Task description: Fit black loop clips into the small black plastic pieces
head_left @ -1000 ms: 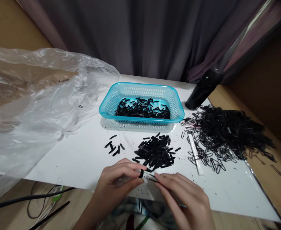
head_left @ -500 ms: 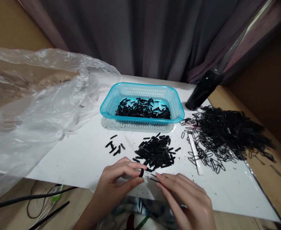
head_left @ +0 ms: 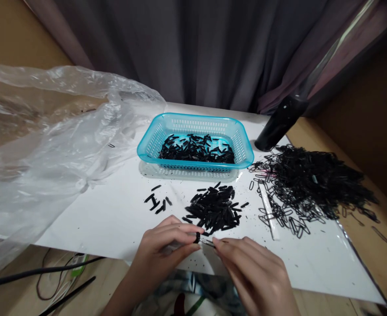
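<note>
Between the thumb and fingers of my left hand [head_left: 171, 240] is a small black ring-like piece [head_left: 197, 237], partly covered by the fingertips. My right hand [head_left: 254, 267] pinches a pair of thin metal tweezers [head_left: 207, 242]; their tips meet the right side of that piece. Most of the tweezers is hidden under my fingers. Just beyond both hands lies a heap of short, flat black strips [head_left: 213, 208] on the white sheet [head_left: 91, 219]. Several more loose strips [head_left: 153, 202] are scattered left of the heap.
A blue perforated basket [head_left: 196, 165] holding similar black strips stands behind the heap. On the right are a tangle of black wire-like loops [head_left: 315, 180], a white stick [head_left: 269, 210] and a black cylinder [head_left: 277, 125]. Clear plastic sheeting [head_left: 58, 145] covers the left side.
The tweezers have moved left to the black piece, and their prongs, apart before, are now close together. Both hands are nearer each other; the left has barely shifted.
</note>
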Tool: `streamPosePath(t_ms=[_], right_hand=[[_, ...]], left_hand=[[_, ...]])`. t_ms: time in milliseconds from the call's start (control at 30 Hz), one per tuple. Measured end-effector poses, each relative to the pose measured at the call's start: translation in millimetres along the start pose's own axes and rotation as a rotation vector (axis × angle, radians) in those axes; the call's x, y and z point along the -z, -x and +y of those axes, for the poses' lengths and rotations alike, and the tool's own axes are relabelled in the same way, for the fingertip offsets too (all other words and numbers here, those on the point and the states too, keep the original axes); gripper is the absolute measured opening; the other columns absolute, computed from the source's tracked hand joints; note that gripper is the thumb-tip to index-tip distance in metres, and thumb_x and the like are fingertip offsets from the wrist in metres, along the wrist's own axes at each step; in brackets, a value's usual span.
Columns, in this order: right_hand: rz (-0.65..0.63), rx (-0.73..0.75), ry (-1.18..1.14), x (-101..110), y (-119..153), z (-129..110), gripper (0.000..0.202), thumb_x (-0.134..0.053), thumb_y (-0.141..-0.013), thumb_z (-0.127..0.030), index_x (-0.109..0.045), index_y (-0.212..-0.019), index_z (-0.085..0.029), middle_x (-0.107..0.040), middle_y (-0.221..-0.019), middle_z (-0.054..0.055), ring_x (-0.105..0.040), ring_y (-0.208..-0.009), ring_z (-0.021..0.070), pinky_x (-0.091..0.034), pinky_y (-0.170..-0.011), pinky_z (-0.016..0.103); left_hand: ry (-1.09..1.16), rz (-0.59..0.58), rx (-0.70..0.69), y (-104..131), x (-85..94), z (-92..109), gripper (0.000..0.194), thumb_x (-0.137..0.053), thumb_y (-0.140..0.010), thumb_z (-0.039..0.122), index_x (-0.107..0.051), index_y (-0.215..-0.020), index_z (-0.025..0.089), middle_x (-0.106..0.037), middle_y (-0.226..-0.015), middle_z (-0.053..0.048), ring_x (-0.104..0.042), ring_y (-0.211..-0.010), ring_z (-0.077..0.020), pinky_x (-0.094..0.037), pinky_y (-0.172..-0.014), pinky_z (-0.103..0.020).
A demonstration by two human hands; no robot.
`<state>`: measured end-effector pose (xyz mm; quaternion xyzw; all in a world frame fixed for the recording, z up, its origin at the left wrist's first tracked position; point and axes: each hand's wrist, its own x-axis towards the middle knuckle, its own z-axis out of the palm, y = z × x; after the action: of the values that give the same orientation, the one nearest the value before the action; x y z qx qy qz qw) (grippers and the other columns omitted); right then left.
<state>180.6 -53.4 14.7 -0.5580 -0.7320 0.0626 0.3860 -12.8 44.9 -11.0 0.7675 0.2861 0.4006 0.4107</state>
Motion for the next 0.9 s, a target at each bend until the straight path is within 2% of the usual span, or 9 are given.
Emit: streamPosePath(t_ms=[167, 300, 467, 567, 767, 900], right_hand=[[-0.088, -0.025, -0.049, 4.3, -1.2, 3.0, 0.025, -0.05, -0.096, -0.008, -0.072, -0.106, -0.015, -0.079, -0.088, 0.006, -0.071, -0.067, 0.0162, -0.058, -0.057, 0.024], [-0.032, -0.066, -0.193, 1.5, -2.3, 1.1, 0.024, -0.052, -0.094, -0.006, -0.07, -0.105, -0.018, -0.078, -0.087, 0.003, -0.071, -0.068, 0.0134, -0.058, -0.062, 0.021], [0.052, -0.131, -0.345, -3.5, -3.8, -7.5, 0.022, -0.058, -0.09, -0.004, -0.069, -0.094, -0.022, -0.077, -0.08, -0.002, -0.071, -0.064, 0.0108, -0.055, -0.058, 0.019], [0.084, -0.149, -0.333, -3.5, -3.5, -7.9, 0.024, -0.058, -0.089, -0.003, -0.07, -0.098, -0.022, -0.078, -0.083, -0.002, -0.072, -0.066, 0.0107, -0.055, -0.06, 0.019], [0.062, -0.182, -0.307, -4.6, 0.9, -1.8, 0.027, -0.058, -0.091, -0.004, -0.069, -0.107, -0.023, -0.077, -0.088, 0.0, -0.073, -0.076, 0.0113, -0.058, -0.067, 0.019], [0.019, -0.193, -0.267, -5.8, 1.7, -2.2, 0.025, -0.058, -0.092, -0.006, -0.07, -0.108, -0.022, -0.076, -0.088, 0.0, -0.073, -0.076, 0.0126, -0.058, -0.067, 0.02]], left_hand=[[-0.026, -0.035, 0.01, -1.3, -0.5, 1.0, 0.012, -0.074, -0.088, 0.019, -0.078, -0.078, 0.025, -0.084, -0.091, -0.006, -0.071, -0.069, -0.0185, -0.059, -0.064, -0.03], [0.046, -0.033, 0.066, 1.6, -0.3, 2.0, 0.012, -0.076, -0.086, 0.019, -0.075, -0.075, 0.023, -0.083, -0.086, -0.006, -0.073, -0.07, -0.0184, -0.059, -0.063, -0.028], [0.065, -0.006, 0.095, 2.9, -1.7, 2.5, 0.015, -0.072, -0.084, 0.009, -0.072, -0.076, 0.021, -0.08, -0.079, -0.003, -0.075, -0.075, -0.0178, -0.059, -0.069, -0.026], [0.07, -0.016, 0.123, 3.8, -1.7, 2.1, 0.016, -0.069, -0.084, 0.008, -0.068, -0.076, 0.021, -0.078, -0.08, -0.003, -0.073, -0.077, -0.0173, -0.058, -0.071, -0.026], [0.055, -0.004, 0.092, 9.4, 0.5, -0.2, 0.022, -0.062, -0.084, 0.005, -0.055, -0.074, 0.023, -0.079, -0.102, -0.004, -0.071, -0.089, -0.0196, -0.056, -0.08, -0.032], [0.078, -0.038, 0.073, 10.4, 2.5, 1.6, 0.023, -0.061, -0.085, 0.003, -0.055, -0.075, 0.023, -0.078, -0.094, -0.003, -0.07, -0.084, -0.0184, -0.056, -0.074, -0.03]])
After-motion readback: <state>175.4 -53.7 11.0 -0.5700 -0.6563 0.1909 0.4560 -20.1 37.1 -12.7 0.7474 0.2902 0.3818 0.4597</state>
